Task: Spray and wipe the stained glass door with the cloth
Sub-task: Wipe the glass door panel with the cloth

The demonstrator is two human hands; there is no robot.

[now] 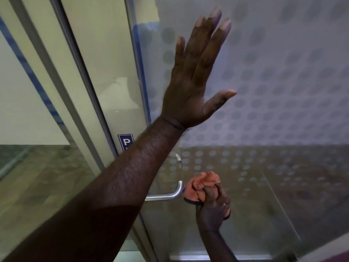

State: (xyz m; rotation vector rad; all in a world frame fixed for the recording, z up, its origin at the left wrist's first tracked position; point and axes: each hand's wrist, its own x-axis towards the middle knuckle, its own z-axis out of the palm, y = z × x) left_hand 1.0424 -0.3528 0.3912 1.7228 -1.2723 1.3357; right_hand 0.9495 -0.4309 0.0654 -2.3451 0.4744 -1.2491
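While the right hand [213, 203] clenches the bunched orange cloth [203, 186] just beside the metal handle [170, 193], the left hand [196, 72] spreads flat toward the dotted glass door [283, 91] above, where its bare fingers could likely smear fresh prints.

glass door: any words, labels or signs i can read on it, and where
"P" in white on a small dark blue sticker on the glass door, beside its left edge and above the metal handle.
The rest of that sticker is hidden behind the left forearm, so any further letters cannot be read.
Nothing else legible: the grey dots on the glass are only a pattern, and the orange cloth shows no label.
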